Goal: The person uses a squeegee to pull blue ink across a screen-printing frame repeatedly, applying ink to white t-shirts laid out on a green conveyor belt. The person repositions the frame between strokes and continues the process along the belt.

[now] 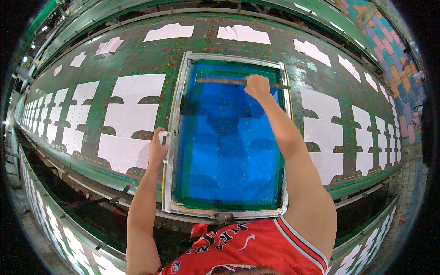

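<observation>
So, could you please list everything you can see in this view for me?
silver frame: one, silver-grey, centre of the table
mesh: one, blue with green borders, inside the frame
dark bar: one, brownish, across the mesh's far end
white handle: one, white, frame's left side
flat cut pieces: many, whitish, both sides of the frame and beyond it
long table: one, stained green, under the frame
other tables: at least two, greenish, far side and near edge
patchwork surface: one, multicoloured, upper right
red top: one, red, bottom centre
left hand: one, bare, at the white handle
right hand: one, bare, gripping the dark bar
</observation>
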Tool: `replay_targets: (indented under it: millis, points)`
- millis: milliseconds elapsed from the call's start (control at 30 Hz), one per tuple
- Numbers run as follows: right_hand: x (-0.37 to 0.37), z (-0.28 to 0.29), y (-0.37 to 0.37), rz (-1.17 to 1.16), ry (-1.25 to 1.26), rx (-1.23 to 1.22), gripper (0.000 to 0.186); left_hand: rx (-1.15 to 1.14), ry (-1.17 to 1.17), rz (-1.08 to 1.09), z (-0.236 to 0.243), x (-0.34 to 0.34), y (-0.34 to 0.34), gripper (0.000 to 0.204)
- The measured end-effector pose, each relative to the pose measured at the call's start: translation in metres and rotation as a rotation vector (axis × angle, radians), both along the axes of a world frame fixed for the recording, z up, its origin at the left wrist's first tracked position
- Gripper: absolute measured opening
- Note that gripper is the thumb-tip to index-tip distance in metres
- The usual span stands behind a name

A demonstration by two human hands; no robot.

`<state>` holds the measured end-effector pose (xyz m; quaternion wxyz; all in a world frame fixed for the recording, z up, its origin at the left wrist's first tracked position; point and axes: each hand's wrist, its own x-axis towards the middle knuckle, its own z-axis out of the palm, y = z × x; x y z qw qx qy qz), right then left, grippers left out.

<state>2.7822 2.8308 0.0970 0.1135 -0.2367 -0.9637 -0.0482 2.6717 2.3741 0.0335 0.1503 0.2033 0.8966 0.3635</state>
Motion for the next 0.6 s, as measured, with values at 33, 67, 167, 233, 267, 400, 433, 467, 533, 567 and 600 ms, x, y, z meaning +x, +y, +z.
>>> replay_targets:
  millis: [33, 67, 167, 233, 267, 400, 433, 467, 533, 567, 600]
  points:
    - [0.007, -0.001, -0.007, 0.013, 0.013, -0.001, 0.018, 0.004, 0.017, -0.008, 0.0, 0.0, 0.0, 0.069]
    - [0.013, 0.001, -0.01, 0.026, -0.009, -0.007, 0.018, -0.008, 0.016, -0.006, -0.001, 0.0, 0.001, 0.069]
    - [0.019, 0.011, -0.01, 0.042, -0.041, -0.03, 0.017, 0.0, 0.028, -0.009, -0.002, -0.001, 0.0, 0.069]
    - [0.013, 0.02, -0.002, 0.029, -0.02, -0.033, 0.016, -0.003, 0.039, -0.019, -0.003, -0.001, -0.001, 0.069]
    - [0.008, 0.024, 0.004, 0.029, 0.013, -0.02, 0.019, -0.017, 0.044, -0.022, -0.003, -0.001, -0.001, 0.069]
    - [-0.03, 0.031, 0.026, 0.028, 0.075, 0.007, 0.023, 0.005, 0.031, -0.017, -0.005, -0.002, -0.001, 0.068]
    - [-0.041, 0.031, 0.032, 0.024, 0.075, 0.014, 0.022, 0.037, 0.041, -0.019, -0.006, -0.002, -0.001, 0.067]
    - [-0.05, 0.03, 0.037, 0.037, 0.058, 0.02, 0.021, 0.055, 0.039, -0.017, -0.006, -0.002, 0.0, 0.067]
    - [-0.07, 0.026, 0.045, 0.037, 0.005, 0.029, 0.02, 0.085, 0.051, -0.021, -0.005, -0.001, 0.001, 0.066]
    - [-0.078, 0.024, 0.047, 0.024, -0.035, 0.032, 0.02, 0.097, 0.065, -0.028, -0.004, 0.0, 0.001, 0.066]
    - [-0.084, 0.022, 0.048, 0.049, -0.003, 0.035, 0.02, 0.088, 0.055, -0.024, -0.003, 0.0, 0.001, 0.066]
